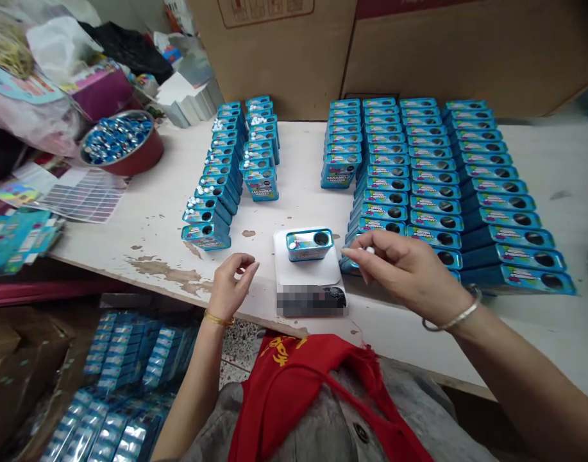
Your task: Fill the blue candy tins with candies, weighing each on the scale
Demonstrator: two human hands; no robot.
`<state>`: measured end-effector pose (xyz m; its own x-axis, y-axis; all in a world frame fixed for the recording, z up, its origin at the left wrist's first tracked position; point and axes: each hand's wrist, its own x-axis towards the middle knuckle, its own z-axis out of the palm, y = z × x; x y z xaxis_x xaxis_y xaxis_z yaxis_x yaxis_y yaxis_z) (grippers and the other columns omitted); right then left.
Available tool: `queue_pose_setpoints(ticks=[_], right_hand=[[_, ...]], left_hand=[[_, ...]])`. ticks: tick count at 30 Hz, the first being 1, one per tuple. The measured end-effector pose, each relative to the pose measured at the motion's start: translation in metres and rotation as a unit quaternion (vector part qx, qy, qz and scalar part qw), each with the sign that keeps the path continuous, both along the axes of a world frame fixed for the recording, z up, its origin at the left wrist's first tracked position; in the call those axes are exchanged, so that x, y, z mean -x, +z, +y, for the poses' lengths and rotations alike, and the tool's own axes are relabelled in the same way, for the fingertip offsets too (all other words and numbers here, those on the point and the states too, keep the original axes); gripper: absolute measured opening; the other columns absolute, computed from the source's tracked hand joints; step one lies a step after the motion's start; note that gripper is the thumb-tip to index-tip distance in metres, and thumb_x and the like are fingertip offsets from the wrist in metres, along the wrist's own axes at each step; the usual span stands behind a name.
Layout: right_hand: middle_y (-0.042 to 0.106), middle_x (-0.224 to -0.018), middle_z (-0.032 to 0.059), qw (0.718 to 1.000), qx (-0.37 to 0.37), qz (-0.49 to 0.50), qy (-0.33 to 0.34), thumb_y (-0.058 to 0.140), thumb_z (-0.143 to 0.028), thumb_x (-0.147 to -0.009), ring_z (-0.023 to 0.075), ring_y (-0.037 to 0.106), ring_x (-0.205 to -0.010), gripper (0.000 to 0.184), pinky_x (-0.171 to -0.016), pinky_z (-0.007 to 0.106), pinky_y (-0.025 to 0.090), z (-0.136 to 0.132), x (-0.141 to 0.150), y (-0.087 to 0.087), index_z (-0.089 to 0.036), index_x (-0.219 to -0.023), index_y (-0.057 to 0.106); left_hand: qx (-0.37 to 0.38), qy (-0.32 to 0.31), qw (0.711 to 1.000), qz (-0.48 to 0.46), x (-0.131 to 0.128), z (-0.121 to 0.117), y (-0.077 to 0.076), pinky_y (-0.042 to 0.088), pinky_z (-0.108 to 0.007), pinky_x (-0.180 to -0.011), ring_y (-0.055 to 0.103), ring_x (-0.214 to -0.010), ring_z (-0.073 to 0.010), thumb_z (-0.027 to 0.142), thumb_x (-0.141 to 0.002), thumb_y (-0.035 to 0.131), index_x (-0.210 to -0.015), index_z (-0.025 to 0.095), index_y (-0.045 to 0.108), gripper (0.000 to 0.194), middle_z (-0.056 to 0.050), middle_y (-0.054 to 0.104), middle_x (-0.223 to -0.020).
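A blue tin (307,247) with a round dark hole in its top stands upright on a small white scale (281,273). One small white candy (293,246) lies on the tin's lid, left of the hole. My right hand (394,263) is just right of the tin, apart from it. Its fingers are pinched, with a small white candy (370,250) showing between them. Left of the scale, my left hand (232,285) hovers over the table edge. Its fingers are loosely curled, thumb and forefinger apart, with nothing visible in them. The scale's display is blurred.
Rows of blue tins (394,173) stand to the right. Shorter rows (217,186) on the left bear white candies on their lids. A red bowl (140,154) of blue wrapped pieces sits beyond, near stacked white cards (190,102). Cardboard boxes (284,64) wall the back.
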<state>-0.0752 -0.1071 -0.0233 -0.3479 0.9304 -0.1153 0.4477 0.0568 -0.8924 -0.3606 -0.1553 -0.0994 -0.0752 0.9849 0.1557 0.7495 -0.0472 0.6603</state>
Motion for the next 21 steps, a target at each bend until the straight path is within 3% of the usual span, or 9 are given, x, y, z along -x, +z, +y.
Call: queue_pose_setpoints(ticks=[4, 8, 12, 14, 17, 21], right_hand=[[0.046, -0.053, -0.0040, 0.993, -0.086, -0.072, 0.039, 0.054, -0.047, -0.085, 0.0092, 0.040, -0.050, 0.032, -0.049, 0.022, 0.028, 0.026, 0.024, 0.000, -0.017, -0.075, 0.061], [0.048, -0.053, -0.0036, 0.985, -0.088, -0.134, 0.064, 0.058, -0.043, -0.083, 0.0103, 0.042, -0.051, 0.028, -0.051, 0.023, 0.027, 0.040, 0.040, -0.003, -0.016, -0.082, 0.064], [0.052, -0.054, -0.0027, 0.987, -0.100, -0.121, 0.033, 0.052, -0.041, -0.087, 0.0114, 0.046, -0.052, 0.029, -0.053, 0.024, 0.031, 0.040, 0.036, -0.003, -0.015, -0.093, 0.064], [0.054, -0.056, -0.0020, 0.989, -0.112, -0.094, 0.006, 0.047, -0.040, -0.090, 0.0114, 0.047, -0.052, 0.030, -0.054, 0.024, 0.033, 0.035, 0.026, -0.004, -0.016, -0.093, 0.065], [0.056, -0.062, -0.0006, 0.991, -0.106, -0.056, -0.056, 0.051, -0.044, -0.087, 0.0119, 0.048, -0.055, 0.031, -0.054, 0.024, 0.035, 0.025, -0.001, -0.008, -0.018, -0.093, 0.065], [0.055, -0.060, -0.0004, 0.973, -0.085, -0.033, -0.211, 0.059, -0.052, -0.078, 0.0126, 0.048, -0.052, 0.034, -0.050, 0.025, 0.038, 0.019, -0.068, -0.015, -0.020, -0.087, 0.065]], left_hand=[[-0.015, -0.012, 1.000, -0.002, -0.005, 0.003, 0.004, 0.044, -0.024, -0.068, 0.054, -0.073, -0.0113, 0.032, -0.087, 0.052, -0.084, 0.017, 0.059, 0.016, -0.001, 0.062, -0.080], [-0.034, -0.036, 0.999, -0.011, -0.014, 0.005, 0.008, 0.044, -0.024, -0.067, 0.054, -0.073, -0.0116, 0.030, -0.089, 0.051, -0.084, 0.017, 0.058, 0.015, -0.001, 0.060, -0.078], [-0.126, -0.055, 0.990, 0.020, -0.030, 0.005, 0.018, 0.046, -0.031, -0.082, 0.056, -0.097, -0.0169, 0.028, -0.089, 0.051, -0.107, 0.019, 0.056, 0.021, -0.008, 0.060, -0.103], [-0.162, -0.078, 0.980, 0.080, -0.039, 0.006, 0.024, 0.041, -0.040, -0.094, 0.049, -0.114, -0.0223, 0.032, -0.087, 0.055, -0.120, 0.021, 0.053, 0.034, -0.012, 0.055, -0.122], [-0.164, -0.115, 0.965, 0.169, -0.051, 0.012, 0.029, 0.032, -0.049, -0.102, 0.040, -0.127, -0.0276, 0.039, -0.085, 0.057, -0.123, 0.025, 0.052, 0.041, -0.011, 0.048, -0.135], [-0.160, -0.161, 0.951, 0.208, -0.070, 0.029, 0.031, 0.027, -0.053, -0.106, 0.036, -0.132, -0.0281, 0.041, -0.083, 0.058, -0.124, 0.026, 0.052, 0.044, -0.010, 0.046, -0.139]])
